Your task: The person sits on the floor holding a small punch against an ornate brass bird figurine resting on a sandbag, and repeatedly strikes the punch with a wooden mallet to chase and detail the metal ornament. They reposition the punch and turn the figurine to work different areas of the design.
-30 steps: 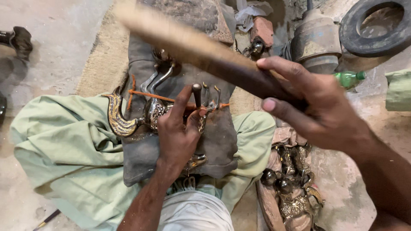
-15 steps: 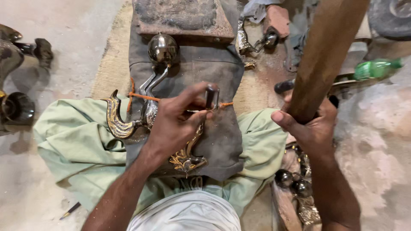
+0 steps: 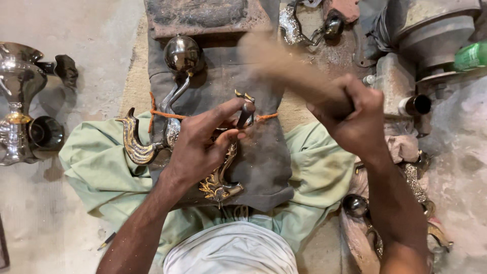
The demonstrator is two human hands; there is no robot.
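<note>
Head view is showing a small dark punch (image 3: 244,114) standing near upright on an ornate brass-and-silver casting (image 3: 218,180), which is lying across a grey cloth pad (image 3: 264,157) on the person's lap, roughly centre frame. The left hand (image 3: 200,147) is pinching the punch between thumb and fingertips, fingers closed round its shank, with the heel of the hand resting on the casting and pinning it down. The right hand (image 3: 350,119) is wrapped fully shut around a wooden mallet (image 3: 284,63), whose head is blurring with motion above and to the right of the punch; whether it is rising or falling cannot be told. An orange cord (image 3: 167,114) is crossing the pad and the work, apparently tying the piece in place. A curved bird-shaped part (image 3: 136,144) and a polished metal ball (image 3: 181,53) on a bent stem are lying just beside the left hand. Judged from this arrangement, the chasing step is in hand: a blow on the punch head. The next move is calling for a square strike on the punch top, clear of the left fingertips, with the tool tip kept seated. Further out, a silver vessel (image 3: 18,101) is standing on the floor at left, and a green bottle (image 3: 469,55) is lying at upper right.
</note>
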